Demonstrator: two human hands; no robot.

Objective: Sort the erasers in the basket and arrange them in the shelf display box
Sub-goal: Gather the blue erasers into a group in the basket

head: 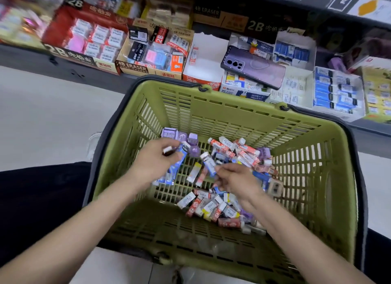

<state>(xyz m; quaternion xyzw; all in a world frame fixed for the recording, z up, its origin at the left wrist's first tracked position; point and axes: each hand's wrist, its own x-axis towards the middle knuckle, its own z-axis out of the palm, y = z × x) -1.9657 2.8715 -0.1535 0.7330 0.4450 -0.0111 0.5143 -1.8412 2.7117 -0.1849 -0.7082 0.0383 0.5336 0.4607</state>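
A green plastic basket (232,105) stands in front of me with several loose erasers (213,207) scattered on its floor, in red, white, blue and purple wrappers. My left hand (154,163) is inside the basket at the left and pinches a small dark eraser (169,150) between thumb and fingers. My right hand (234,180) reaches into the middle of the pile and pinches a blue-and-white eraser (208,163). Shelf display boxes stand behind the basket, among them a 4B ERASER box (152,50) and a nearly empty white box (203,57).
A purple phone (254,66) lies across the display boxes behind the basket. A red 2B box (84,35) stands at the left and boxes of blue erasers (336,91) at the right. Pale floor shows at the left; my dark trouser leg lies under the left arm.
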